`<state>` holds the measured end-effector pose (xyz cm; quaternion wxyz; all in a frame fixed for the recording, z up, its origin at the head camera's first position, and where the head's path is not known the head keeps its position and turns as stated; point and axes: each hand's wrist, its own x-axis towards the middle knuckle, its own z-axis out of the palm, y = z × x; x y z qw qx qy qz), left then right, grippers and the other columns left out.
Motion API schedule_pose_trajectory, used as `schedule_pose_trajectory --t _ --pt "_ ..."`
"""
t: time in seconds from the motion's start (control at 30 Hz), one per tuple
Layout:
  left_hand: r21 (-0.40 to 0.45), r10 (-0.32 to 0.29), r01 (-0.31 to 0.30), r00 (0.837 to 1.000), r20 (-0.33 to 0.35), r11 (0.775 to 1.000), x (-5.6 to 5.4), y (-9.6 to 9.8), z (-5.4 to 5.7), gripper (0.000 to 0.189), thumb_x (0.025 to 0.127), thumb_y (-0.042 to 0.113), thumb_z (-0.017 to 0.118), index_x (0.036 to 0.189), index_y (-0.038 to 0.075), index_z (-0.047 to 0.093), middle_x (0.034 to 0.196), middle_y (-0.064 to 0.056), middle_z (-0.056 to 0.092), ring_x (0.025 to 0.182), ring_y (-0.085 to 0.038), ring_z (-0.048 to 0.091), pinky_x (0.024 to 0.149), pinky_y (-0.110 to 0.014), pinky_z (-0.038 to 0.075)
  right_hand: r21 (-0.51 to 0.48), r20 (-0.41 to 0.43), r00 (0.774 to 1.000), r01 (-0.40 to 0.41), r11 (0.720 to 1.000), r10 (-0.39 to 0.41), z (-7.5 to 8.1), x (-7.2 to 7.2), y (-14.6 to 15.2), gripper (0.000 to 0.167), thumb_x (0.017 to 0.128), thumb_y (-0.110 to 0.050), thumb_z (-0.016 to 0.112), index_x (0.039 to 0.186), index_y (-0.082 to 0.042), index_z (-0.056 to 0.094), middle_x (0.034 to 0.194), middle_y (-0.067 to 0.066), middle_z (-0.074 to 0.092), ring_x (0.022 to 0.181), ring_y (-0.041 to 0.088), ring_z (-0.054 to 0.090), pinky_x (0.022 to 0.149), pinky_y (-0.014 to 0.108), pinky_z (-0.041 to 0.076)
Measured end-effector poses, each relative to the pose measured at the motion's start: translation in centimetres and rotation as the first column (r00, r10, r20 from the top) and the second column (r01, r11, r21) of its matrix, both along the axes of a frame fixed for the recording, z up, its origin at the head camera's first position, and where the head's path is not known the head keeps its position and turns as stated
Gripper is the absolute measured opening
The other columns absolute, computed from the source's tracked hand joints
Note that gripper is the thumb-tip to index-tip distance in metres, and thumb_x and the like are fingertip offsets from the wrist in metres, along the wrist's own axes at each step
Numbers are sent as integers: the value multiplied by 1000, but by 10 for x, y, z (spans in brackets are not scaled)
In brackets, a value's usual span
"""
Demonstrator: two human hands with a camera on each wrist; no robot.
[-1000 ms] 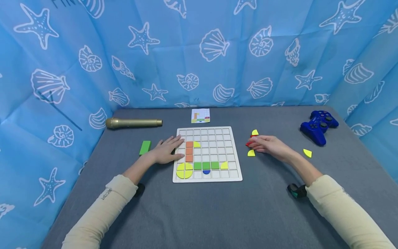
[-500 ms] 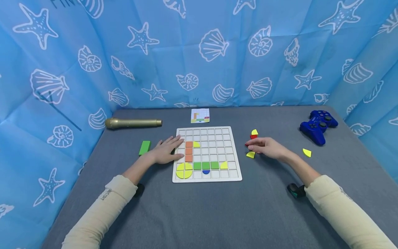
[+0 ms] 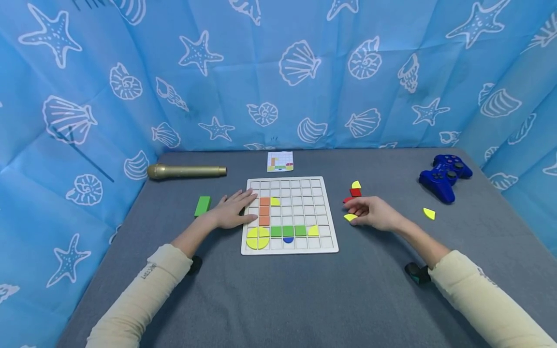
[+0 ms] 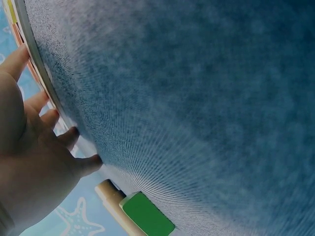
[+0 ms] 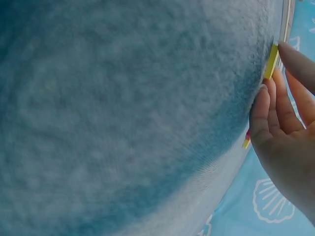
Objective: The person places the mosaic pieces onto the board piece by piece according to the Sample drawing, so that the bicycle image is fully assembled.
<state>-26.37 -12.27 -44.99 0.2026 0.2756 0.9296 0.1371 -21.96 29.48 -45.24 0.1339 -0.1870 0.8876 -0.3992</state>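
A white grid board (image 3: 304, 245) lies in the middle of the head view, bearing orange squares (image 3: 264, 211), green squares (image 3: 288, 231), yellow quarter-circles (image 3: 258, 238) and a blue half-circle (image 3: 288, 240). Fingers spread, my left hand (image 3: 228, 213) rests against the board's left edge and holds nothing. Right of the board, my right hand (image 3: 375, 214) has its thumb and fingertips at a loose yellow quarter-circle piece (image 3: 350, 218), pinching it close to the cloth. Just beyond those fingers lie a red piece (image 3: 346, 199), partly covered, a red square (image 3: 355, 192) and another yellow quarter-circle (image 3: 356, 184).
A printed pattern card (image 3: 280, 162) lies behind the board. To the left are a gold microphone (image 3: 187, 172) and a green block (image 3: 202, 206). A blue game controller (image 3: 446, 176) sits at the far right, near one more yellow quarter-circle (image 3: 429, 213).
My right hand has shifted slightly nearer, off the red pieces and onto the near yellow quarter-circle, which has turned and slid a little left. My left hand stays in place.
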Motion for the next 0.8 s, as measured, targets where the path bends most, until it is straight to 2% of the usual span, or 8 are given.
schedule_pose_trajectory --t 0.1,0.5,0.7,0.8 --pt "3 0 0 1000 -3 1000 1 0 1 72 98 49 46 155 15 16 159 -8 8 143 -33 4 108 -61 2 28 -37 999 -3 1000 4 -2 0 -1 34 81 0 74 114 5 64 91 7 62 82 21 57 71 26 49" --pt "9 1 -1 1000 -9 1000 2 1 3 72 98 48 47 154 13 19 159 -10 10 143 -34 5 108 -62 3 76 -46 999 3 997 0 0 2 -1 30 82 -2 74 110 3 66 80 2 55 71 19 52 61 27 44" --pt "11 -1 1 1000 -9 1000 -1 0 -2 73 98 50 46 154 14 17 159 -8 8 143 -34 3 108 -61 2 75 -29 999 42 996 -40 2 3 1 25 85 -11 73 107 1 69 84 1 65 71 17 53 59 26 45" --pt "14 -5 5 1000 -16 1000 -3 -2 -7 73 98 51 45 155 15 17 159 -7 8 143 -33 3 109 -61 1 46 18 997 79 996 -80 3 5 1 23 88 -13 71 106 1 70 86 3 68 70 18 56 59 28 47"
